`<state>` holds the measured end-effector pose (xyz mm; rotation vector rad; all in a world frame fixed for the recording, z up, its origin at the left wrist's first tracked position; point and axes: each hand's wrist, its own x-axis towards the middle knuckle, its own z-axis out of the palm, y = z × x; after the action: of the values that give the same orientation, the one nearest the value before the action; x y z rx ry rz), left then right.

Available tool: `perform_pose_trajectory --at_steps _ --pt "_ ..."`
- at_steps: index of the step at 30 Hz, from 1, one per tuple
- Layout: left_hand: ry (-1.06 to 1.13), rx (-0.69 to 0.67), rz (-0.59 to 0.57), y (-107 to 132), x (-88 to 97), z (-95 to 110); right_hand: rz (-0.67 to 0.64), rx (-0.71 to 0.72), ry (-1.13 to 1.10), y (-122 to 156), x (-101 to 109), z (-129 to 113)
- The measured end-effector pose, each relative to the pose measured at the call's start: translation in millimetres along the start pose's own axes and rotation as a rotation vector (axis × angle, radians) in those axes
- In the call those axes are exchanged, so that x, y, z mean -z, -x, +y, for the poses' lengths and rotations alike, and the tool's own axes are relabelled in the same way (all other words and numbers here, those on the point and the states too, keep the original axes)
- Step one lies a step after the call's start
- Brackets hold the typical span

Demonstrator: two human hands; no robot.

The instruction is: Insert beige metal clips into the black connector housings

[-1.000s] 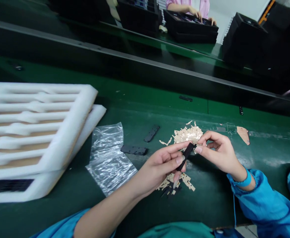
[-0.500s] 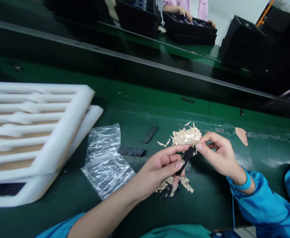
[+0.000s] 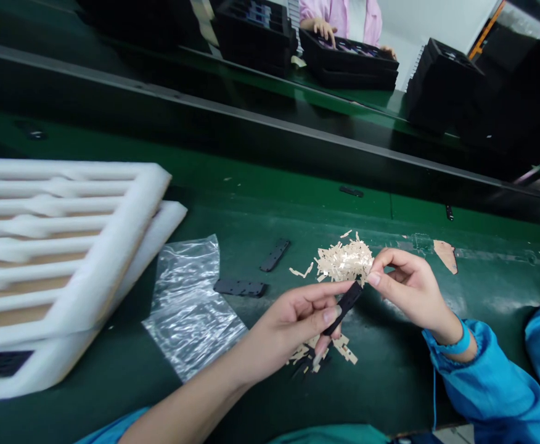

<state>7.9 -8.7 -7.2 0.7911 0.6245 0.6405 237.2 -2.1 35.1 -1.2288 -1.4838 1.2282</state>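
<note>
2 stacked white foam trays (image 3: 129, 209) at left, a crumpled clear bag (image 3: 191, 308) beside them — black trays (image 3: 348, 61) beyond.

Matt black plastic strip (image 3: 344, 305), white foam tray (image 3: 66, 246), crinkled glossy plastic bag (image 3: 191, 308).

You're on a factory assembly line: a green conveyor belt (image 3: 390, 370) lies beneath your fingers (image 3: 319, 291), white foam trays (image 3: 66, 246) are stacked well to their left, and beyond them a co-worker (image 3: 344, 15) in pink handles black trays (image 3: 348, 61).
</note>
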Motion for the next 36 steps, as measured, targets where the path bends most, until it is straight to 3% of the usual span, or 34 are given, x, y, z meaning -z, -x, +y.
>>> perform_pose_trajectory --at_steps 4,15,22,25,29,32,34,36 --pt "0.003 -0.006 0.005 -0.1 0.8 -0.7 -0.101 -0.034 -0.028 0.3 1.2 -6.6" --pt "-0.062 0.015 -0.015 2.6 0.7 -0.6 -0.115 -0.023 -0.051 2.6 -1.6 -4.5" --pt "-0.201 0.02 -0.087 5.8 2.6 15.1 -0.328 -0.15 -0.124 -6.5 0.6 8.0" --pt "-0.297 -0.029 -0.055 5.6 3.8 22.1 -0.366 -0.065 0.061 -7.2 1.0 3.9" --pt "-0.469 -0.056 0.037 -3.2 8.4 22.0 -0.433 0.241 0.444 -8.7 -3.1 -6.3" --pt "-0.647 -0.139 0.215 -12.7 13.5 20.7 -0.46 0.348 0.694 -23.7 0.9 -2.2" --pt "-0.815 -0.231 0.397 -16.5 16.9 21.9 -0.339 0.301 0.889 -42.2 13.4 6.6" --pt "-0.949 -0.297 0.51 -16.9 19.7 24.5 -0.041 0.146 1.098 -62.9 33.3 16.6"
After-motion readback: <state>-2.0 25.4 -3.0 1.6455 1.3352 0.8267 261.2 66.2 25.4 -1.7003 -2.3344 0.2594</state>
